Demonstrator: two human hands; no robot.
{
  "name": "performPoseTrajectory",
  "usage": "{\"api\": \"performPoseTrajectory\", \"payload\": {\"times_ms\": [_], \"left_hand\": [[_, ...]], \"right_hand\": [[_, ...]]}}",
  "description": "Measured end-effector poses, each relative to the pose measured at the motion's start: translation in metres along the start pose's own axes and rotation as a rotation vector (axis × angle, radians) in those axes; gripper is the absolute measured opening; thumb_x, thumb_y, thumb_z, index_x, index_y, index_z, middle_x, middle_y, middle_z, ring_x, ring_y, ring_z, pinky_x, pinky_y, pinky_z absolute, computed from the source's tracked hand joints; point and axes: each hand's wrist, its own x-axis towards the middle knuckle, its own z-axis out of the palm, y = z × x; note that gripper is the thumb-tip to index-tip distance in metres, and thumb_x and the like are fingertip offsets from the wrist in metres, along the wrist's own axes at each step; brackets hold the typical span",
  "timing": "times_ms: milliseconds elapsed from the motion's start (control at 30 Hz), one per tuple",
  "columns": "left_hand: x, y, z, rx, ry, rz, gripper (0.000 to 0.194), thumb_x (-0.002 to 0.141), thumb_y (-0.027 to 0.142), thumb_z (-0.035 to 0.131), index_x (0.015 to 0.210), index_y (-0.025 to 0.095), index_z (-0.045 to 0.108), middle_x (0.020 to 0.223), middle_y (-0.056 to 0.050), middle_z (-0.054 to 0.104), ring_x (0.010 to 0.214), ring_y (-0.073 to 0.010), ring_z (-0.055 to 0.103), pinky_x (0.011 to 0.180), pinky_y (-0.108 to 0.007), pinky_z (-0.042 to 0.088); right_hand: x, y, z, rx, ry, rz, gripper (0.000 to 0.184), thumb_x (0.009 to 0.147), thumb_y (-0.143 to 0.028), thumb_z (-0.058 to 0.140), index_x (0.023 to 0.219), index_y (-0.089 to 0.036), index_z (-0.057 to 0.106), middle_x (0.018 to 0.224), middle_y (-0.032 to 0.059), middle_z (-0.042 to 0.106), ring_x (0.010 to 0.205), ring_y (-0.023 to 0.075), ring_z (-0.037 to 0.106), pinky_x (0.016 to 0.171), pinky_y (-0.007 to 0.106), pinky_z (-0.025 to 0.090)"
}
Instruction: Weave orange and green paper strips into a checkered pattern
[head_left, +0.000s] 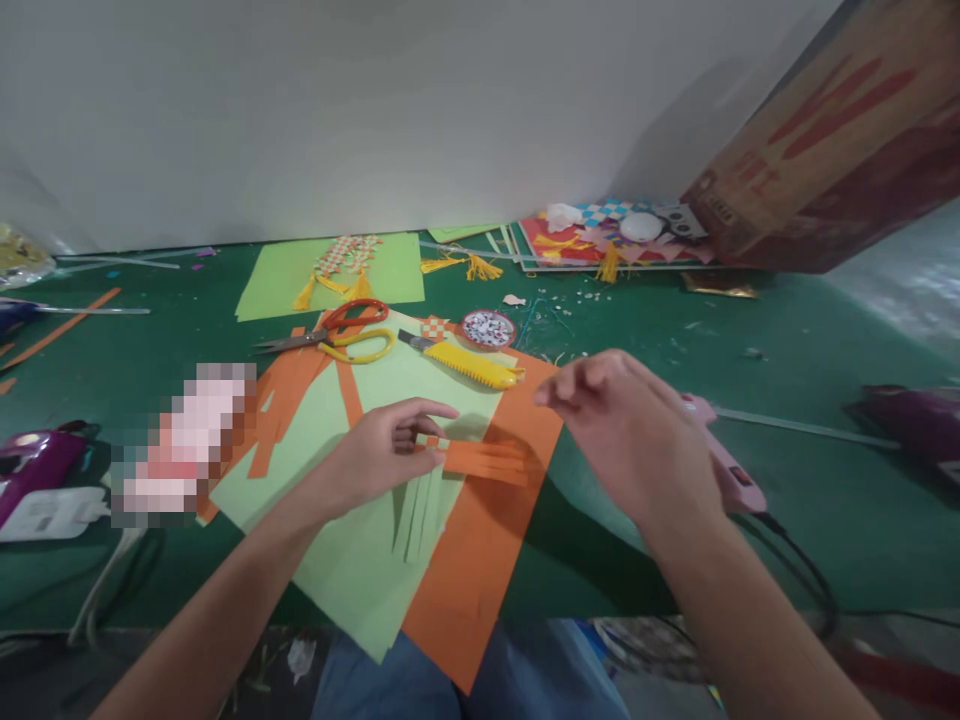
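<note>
My left hand [379, 450] pinches a small weave of paper strips [486, 462] between thumb and fingers. Orange strips stick out to the right of the weave, and pale green ones hang down toward me. To the right, my right hand [630, 435] is raised above the table with its fingers drawn together in a pinch; whatever they hold, if anything, is too small to see. Beneath the weave lie a pale green sheet [337, 560] and an orange sheet [469, 580]. A yellow utility knife [469, 362] and scissors [360, 345] with red and yellow handles rest just beyond.
Behind the knife stands a bowl of small beads [488, 328]. Tasselled woven paper [349, 255] lies on a green sheet at the back. A pink glue gun [731, 465] with a cord is at right, near a leaning cardboard box [832, 150]. Orange strips [281, 400] lie at left.
</note>
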Motion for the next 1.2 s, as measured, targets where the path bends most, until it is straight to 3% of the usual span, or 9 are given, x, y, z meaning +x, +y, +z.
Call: {"api": "performPoseTrajectory", "payload": {"times_ms": [100, 167, 267, 333, 500, 567, 700, 933, 1200], "left_hand": [[0.002, -0.002, 0.0, -0.019, 0.106, -0.006, 0.031, 0.073, 0.025, 0.065, 0.104, 0.021, 0.064, 0.093, -0.004, 0.065, 0.082, -0.0149, 0.061, 0.073, -0.027, 0.05], [0.005, -0.002, -0.002, -0.09, 0.303, 0.028, 0.028, 0.072, 0.026, 0.067, 0.099, 0.021, 0.066, 0.095, -0.004, 0.065, 0.084, -0.0149, 0.061, 0.074, -0.027, 0.049], [0.01, -0.002, -0.007, -0.299, 0.662, 0.11, 0.026, 0.069, 0.027, 0.07, 0.094, 0.021, 0.065, 0.098, -0.002, 0.064, 0.089, -0.0141, 0.059, 0.078, -0.026, 0.048], [0.011, -0.001, -0.01, -0.416, 0.757, 0.151, 0.027, 0.067, 0.025, 0.072, 0.092, 0.021, 0.063, 0.097, -0.002, 0.063, 0.094, -0.0151, 0.058, 0.081, -0.026, 0.047], [0.009, 0.003, -0.01, -0.501, 0.663, 0.148, 0.026, 0.068, 0.023, 0.072, 0.092, 0.022, 0.062, 0.083, 0.001, 0.06, 0.085, -0.012, 0.058, 0.077, -0.024, 0.047], [0.007, 0.004, -0.007, -0.493, 0.608, 0.155, 0.028, 0.067, 0.021, 0.072, 0.093, 0.021, 0.063, 0.083, 0.001, 0.059, 0.083, -0.011, 0.058, 0.077, -0.023, 0.047], [0.003, 0.005, -0.001, -0.381, 0.492, 0.224, 0.029, 0.066, 0.022, 0.074, 0.094, 0.02, 0.063, 0.084, 0.0, 0.061, 0.083, -0.0121, 0.06, 0.074, -0.024, 0.051], [-0.003, 0.012, 0.007, -0.176, 0.305, 0.212, 0.027, 0.066, 0.023, 0.074, 0.09, 0.019, 0.063, 0.084, -0.001, 0.067, 0.076, -0.014, 0.065, 0.073, -0.027, 0.055], [-0.002, 0.013, 0.009, -0.117, 0.26, 0.222, 0.022, 0.068, 0.023, 0.073, 0.086, 0.019, 0.064, 0.085, -0.002, 0.069, 0.083, -0.0155, 0.065, 0.072, -0.026, 0.055]], "right_hand": [[0.004, -0.006, -0.007, 0.103, 0.057, 0.123, 0.021, 0.088, -0.027, 0.031, 0.067, -0.025, 0.034, 0.062, -0.0012, 0.041, 0.056, 0.0156, 0.052, 0.06, 0.033, 0.048], [0.004, -0.011, -0.008, 0.108, 0.049, 0.196, 0.024, 0.089, -0.028, 0.029, 0.065, -0.025, 0.03, 0.054, -0.0043, 0.032, 0.04, 0.0123, 0.038, 0.046, 0.029, 0.041], [-0.001, -0.013, -0.004, 0.108, -0.101, 0.281, 0.035, 0.09, -0.041, 0.035, 0.059, -0.024, 0.028, 0.043, -0.0086, 0.022, 0.029, 0.0079, 0.018, 0.034, 0.025, 0.028], [-0.005, -0.01, 0.0, 0.046, -0.17, 0.294, 0.042, 0.088, -0.049, 0.041, 0.056, -0.023, 0.032, 0.04, -0.0088, 0.024, 0.029, 0.0071, 0.02, 0.033, 0.024, 0.025], [-0.009, 0.004, 0.009, -0.427, -0.208, 0.009, 0.014, 0.08, -0.034, 0.059, 0.077, -0.02, 0.06, 0.068, 0.0007, 0.062, 0.067, 0.0148, 0.06, 0.064, 0.029, 0.049], [-0.01, 0.008, 0.012, -0.601, -0.23, -0.125, 0.013, 0.079, -0.027, 0.059, 0.089, -0.021, 0.063, 0.084, 0.0039, 0.067, 0.086, 0.0188, 0.063, 0.081, 0.035, 0.049], [-0.013, 0.011, 0.019, -0.717, -0.26, -0.273, 0.019, 0.078, -0.032, 0.063, 0.093, -0.021, 0.065, 0.099, 0.0078, 0.067, 0.097, 0.0233, 0.061, 0.087, 0.042, 0.047], [-0.019, 0.001, 0.03, -0.575, -0.432, -0.083, 0.026, 0.082, -0.046, 0.053, 0.089, -0.027, 0.069, 0.078, 0.0026, 0.07, 0.088, 0.0246, 0.066, 0.079, 0.041, 0.053], [-0.017, 0.008, 0.028, -0.451, -0.343, -0.033, 0.013, 0.078, -0.031, 0.059, 0.074, -0.022, 0.068, 0.08, 0.0012, 0.073, 0.081, 0.0209, 0.068, 0.075, 0.035, 0.053]]}}
